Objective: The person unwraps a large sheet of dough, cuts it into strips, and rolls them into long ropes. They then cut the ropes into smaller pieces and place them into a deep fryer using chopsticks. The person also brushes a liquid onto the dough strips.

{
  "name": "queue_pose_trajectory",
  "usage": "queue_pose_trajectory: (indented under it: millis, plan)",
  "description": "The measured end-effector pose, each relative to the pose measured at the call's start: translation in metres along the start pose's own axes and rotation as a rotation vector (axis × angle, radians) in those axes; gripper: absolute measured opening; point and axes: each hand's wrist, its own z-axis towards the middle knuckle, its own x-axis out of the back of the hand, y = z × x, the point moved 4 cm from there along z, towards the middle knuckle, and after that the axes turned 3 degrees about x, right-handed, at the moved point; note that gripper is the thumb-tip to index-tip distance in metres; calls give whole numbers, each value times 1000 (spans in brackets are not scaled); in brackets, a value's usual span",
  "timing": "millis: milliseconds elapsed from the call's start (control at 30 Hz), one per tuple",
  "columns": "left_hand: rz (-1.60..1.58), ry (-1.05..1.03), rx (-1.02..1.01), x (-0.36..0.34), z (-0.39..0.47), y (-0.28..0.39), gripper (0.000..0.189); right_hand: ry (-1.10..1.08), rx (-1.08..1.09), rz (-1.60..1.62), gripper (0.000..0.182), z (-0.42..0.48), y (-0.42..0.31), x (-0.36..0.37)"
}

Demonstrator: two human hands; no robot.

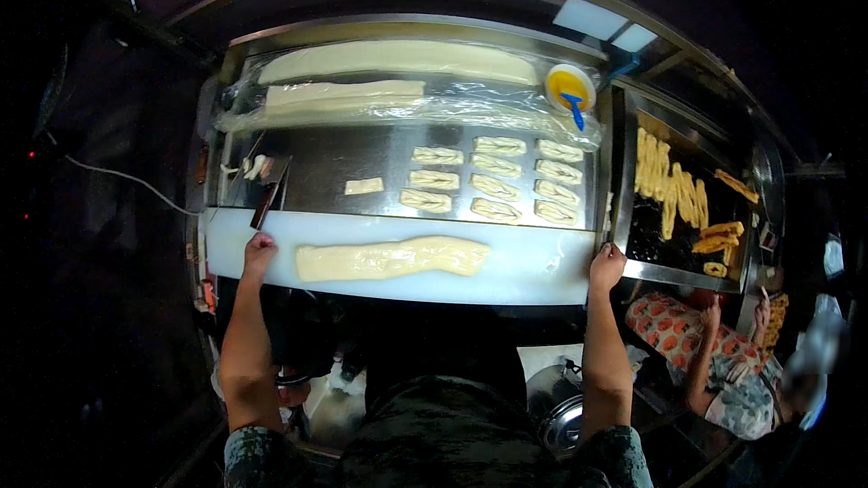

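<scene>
A long flat strip of oiled dough (pixel 393 258) lies on the white cutting board (pixel 529 257) in front of me. My left hand (pixel 260 252) is over the board's left end with its fingers curled and nothing visible in them. Just beyond it is the dark handle of a knife (pixel 264 205), its blade pointing away over the steel worktop. My right hand (pixel 607 264), also curled with nothing visible in it, is at the board's right end, beside the fryer's frame. Past the board, several folded dough pieces (pixel 496 186) lie in columns, with one flat dough piece (pixel 364 186) to their left.
Plastic film covers two long dough slabs (pixel 400 59) at the back. A bowl of yellow liquid (pixel 568 85) holds a blue brush (pixel 574 108). At right, fried dough sticks (pixel 668 179) lie in the fryer (pixel 651 237). A person in a patterned apron (pixel 678 335) is nearby, lower right.
</scene>
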Motion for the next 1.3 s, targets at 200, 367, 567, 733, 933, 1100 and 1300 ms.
queue_pose_trajectory:
  millis: [200, 367, 567, 733, 933, 1100, 1300]
  plan:
    - [-5, 58, 44, 3, -11, 2, 18, -19, 545, 120, 27, -74, -78, 10]
    - [-22, 48, 2, 3, -4, -1, 20, -805, -384, 865, 32, -156, -82, -56]
    - [56, 419, -380, 11, -21, -4, 12, -687, -240, 854, 37, -189, -148, -77]
    - [215, 143, -493, -152, -87, 99, 21, -432, -289, 609, 45, -186, -166, -75]
    - [609, -441, -407, -242, -104, 172, 39, -436, -499, 647, 47, -191, -188, -73]
    - [818, -675, -155, -257, -94, 174, 47, -270, -19, 354, 46, -211, -212, -61]
    - [849, -684, -379, -265, -109, 180, 50, -277, -79, 476, 32, -205, -214, -69]
